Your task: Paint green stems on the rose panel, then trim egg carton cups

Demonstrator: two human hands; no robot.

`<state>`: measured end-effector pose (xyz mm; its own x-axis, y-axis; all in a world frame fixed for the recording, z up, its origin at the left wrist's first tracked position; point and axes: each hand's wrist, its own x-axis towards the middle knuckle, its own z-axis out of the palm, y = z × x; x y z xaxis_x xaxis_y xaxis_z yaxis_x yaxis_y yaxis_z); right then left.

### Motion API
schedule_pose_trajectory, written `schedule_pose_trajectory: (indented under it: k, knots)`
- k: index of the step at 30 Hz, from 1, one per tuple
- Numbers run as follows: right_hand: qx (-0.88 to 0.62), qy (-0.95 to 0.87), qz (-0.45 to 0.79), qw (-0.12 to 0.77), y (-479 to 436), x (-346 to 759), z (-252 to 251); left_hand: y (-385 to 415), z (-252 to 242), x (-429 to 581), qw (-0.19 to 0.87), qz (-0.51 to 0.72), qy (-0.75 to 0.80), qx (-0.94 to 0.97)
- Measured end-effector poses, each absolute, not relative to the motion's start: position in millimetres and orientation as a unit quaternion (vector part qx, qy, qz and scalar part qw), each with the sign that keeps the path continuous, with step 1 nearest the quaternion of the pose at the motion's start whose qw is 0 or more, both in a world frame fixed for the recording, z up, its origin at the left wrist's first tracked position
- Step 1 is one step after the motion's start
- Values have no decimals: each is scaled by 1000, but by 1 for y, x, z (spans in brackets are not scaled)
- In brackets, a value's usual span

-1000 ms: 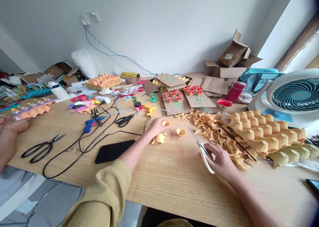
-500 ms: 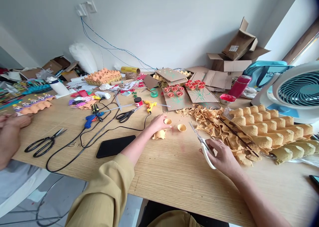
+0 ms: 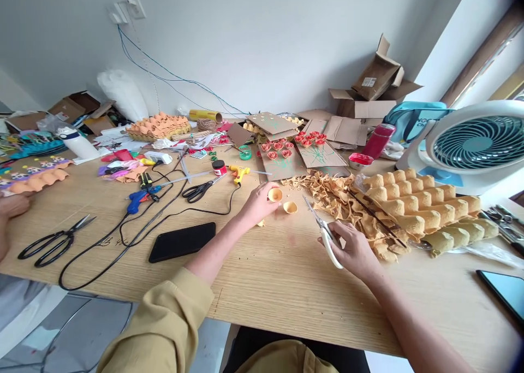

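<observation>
My left hand (image 3: 257,203) pinches a small tan egg-carton cup (image 3: 275,194) just above the wooden table (image 3: 278,285). A second cut cup (image 3: 290,207) lies on the table right beside it. My right hand (image 3: 352,252) grips white-handled scissors (image 3: 323,232), blades pointing up and left toward the cups. A heap of tan carton scraps (image 3: 344,198) lies just beyond the scissors, next to a stack of egg cartons (image 3: 429,212).
A black phone (image 3: 182,241), black scissors (image 3: 53,241), a blue glue gun (image 3: 137,200) with cables and a yellow glue gun (image 3: 237,173) lie to the left. Cardboard sheets with red paper roses (image 3: 282,154) sit behind. A fan (image 3: 475,146) stands right. Another person's hand (image 3: 12,206) rests at far left.
My left hand has lifted the small cup off the table and tilted it. The scrap under the hand is now mostly hidden. The view shifted right; my right hand stays on the scissors.
</observation>
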<state>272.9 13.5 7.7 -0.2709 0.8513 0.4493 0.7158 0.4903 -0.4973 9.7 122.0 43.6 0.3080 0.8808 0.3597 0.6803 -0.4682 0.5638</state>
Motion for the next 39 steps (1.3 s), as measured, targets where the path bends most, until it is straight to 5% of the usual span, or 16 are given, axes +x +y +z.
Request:
schedule_pose_trajectory:
  k: [13,39]
  knots:
    - [-531,-776,135,314,14,269,11,69,59,47,207,457,413,760]
    - [-498,-802,97,316,12,269,14,46,59,55,190,441,405,778]
